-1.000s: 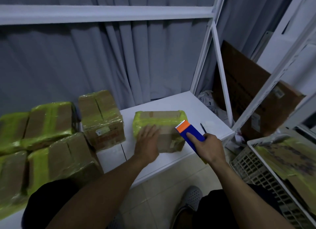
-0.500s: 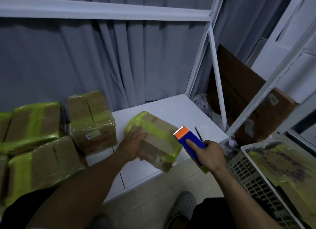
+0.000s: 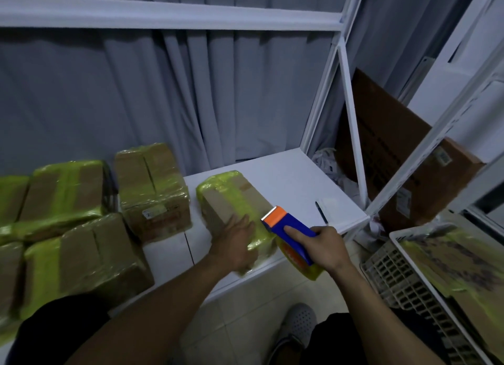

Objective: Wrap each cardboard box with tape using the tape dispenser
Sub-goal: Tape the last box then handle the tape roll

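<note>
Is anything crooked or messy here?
Yes. The box under the left hand sits crooked on the white shelf, its near corner at the front edge, unlike the stacked boxes beside it. Crumpled paper lies right of the shelf.

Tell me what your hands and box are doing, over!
Left hand flat on brown cardboard box part-wrapped in yellow-green tape. Right hand holds blue-and-orange plastic tape dispenser beside it. Black pen lies clear.

- brown cardboard box (image 3: 234, 201): broad yellow-green tape bands, glossy
- blue plastic tape dispenser (image 3: 289, 228): orange head, yellow-green roll beneath
- stacked brown cardboard boxes (image 3: 81, 190): same yellow-green stripes, shiny film
- white metal shelf (image 3: 286, 173)
- grey pleated curtain (image 3: 163, 92)
- beige lattice plastic basket (image 3: 392, 277)
- black pen (image 3: 321, 212)
- grey perforated shoe (image 3: 298, 321)
</note>
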`<act>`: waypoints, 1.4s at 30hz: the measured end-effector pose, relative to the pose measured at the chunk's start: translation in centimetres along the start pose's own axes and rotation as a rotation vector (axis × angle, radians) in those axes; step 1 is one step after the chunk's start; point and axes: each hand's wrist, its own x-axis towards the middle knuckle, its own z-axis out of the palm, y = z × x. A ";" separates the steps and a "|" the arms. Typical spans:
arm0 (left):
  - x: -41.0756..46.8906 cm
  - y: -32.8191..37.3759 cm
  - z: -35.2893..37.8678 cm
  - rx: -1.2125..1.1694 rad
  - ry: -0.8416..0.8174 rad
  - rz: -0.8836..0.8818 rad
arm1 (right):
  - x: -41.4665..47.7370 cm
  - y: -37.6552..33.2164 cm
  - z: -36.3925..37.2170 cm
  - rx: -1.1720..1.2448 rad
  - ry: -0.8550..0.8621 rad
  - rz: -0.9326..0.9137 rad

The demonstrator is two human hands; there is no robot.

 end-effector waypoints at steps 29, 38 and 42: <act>-9.8 -1.9 -6.0 -1.357 0.024 -0.312 | -3.8 -3.9 2.9 0.031 -0.284 -0.288; -10.0 -2.3 -6.3 -1.389 -0.021 -0.301 | -3.7 -4.0 3.3 0.048 -0.307 -0.310; -10.2 -2.5 -5.9 -1.328 -0.110 -0.304 | -3.6 -4.0 3.5 0.060 -0.309 -0.324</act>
